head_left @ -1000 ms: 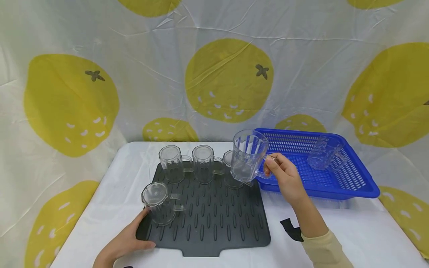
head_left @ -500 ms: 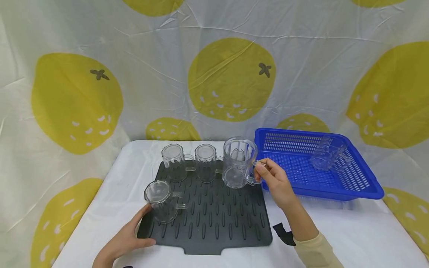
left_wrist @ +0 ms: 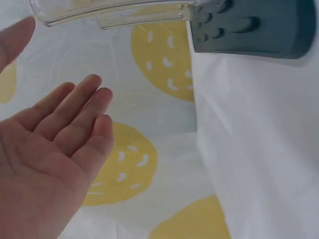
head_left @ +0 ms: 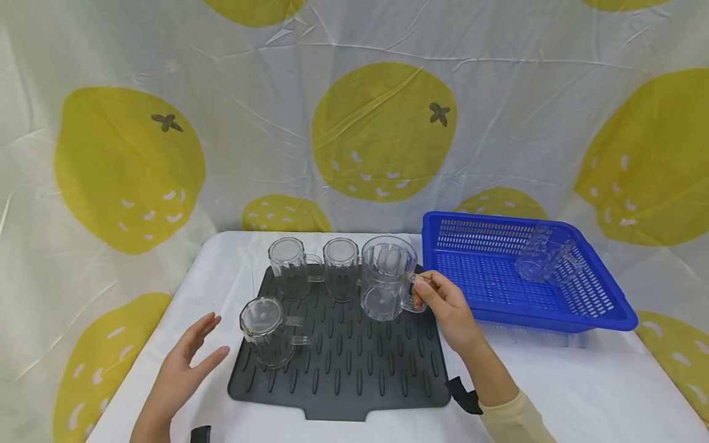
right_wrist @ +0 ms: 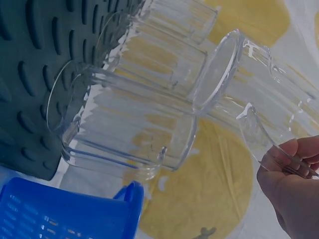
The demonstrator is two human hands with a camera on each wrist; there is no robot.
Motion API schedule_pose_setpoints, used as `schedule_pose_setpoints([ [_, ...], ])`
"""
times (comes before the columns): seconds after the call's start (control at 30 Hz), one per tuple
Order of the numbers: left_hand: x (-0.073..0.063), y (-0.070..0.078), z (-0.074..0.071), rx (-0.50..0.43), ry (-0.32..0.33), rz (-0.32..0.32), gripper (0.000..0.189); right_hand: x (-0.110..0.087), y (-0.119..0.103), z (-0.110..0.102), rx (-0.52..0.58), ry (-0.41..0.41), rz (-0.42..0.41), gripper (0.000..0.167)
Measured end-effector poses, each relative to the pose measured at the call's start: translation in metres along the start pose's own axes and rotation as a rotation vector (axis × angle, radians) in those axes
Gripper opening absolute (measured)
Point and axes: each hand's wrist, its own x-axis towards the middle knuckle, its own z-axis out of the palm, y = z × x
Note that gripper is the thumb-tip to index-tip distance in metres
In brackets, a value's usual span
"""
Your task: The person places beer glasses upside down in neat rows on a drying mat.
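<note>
My right hand (head_left: 447, 311) pinches the handle of a clear glass mug (head_left: 384, 277), mouth up, over the back right of the dark ridged mat (head_left: 354, 384). In the right wrist view, the held mug's base is close to the bottom of an upturned mug (right_wrist: 129, 124) on the mat. Seen from the head, the held mug covers most of that one. Two more upturned mugs, a left one (head_left: 290, 271) and a middle one (head_left: 340, 271), complete the back row. My left hand (head_left: 180, 369), fingers spread, is left of the mat, apart from the upturned front-left mug (head_left: 268, 335).
A blue plastic basket (head_left: 532, 317) stands right of the mat, with one glass mug (head_left: 543, 252) lying in it. White cloth (head_left: 526, 369) covers the table. Behind it hangs a lemon-print curtain (head_left: 498, 123).
My right hand has brought the mug left and down, from the basket's edge to over the mat. My left hand has come off the front-left mug and mat, moving left.
</note>
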Motion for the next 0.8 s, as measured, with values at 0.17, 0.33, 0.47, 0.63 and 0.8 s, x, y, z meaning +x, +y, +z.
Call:
schedule_pose_setpoints([
  [0.17,0.010,0.023,-0.004,-0.189,0.159,0.191,0.055,0.000,0.002,0.004,0.029,-0.015,-0.025,0.019],
  [0.33,0.022,0.042,0.006,-0.337,0.119,0.342,0.050,-0.001,0.002,0.007,0.038,-0.037,-0.029,0.019],
  [0.47,0.032,0.053,0.016,-0.346,0.038,0.393,0.047,-0.002,0.005,0.008,0.033,-0.050,-0.025,0.019],
  [0.63,0.040,0.066,0.032,-0.411,-0.063,0.421,0.046,-0.002,0.006,0.009,0.041,-0.067,-0.028,0.017],
  [0.8,0.045,0.075,0.054,-0.532,-0.281,0.413,0.044,-0.002,0.005,0.012,0.019,-0.080,0.000,0.017],
])
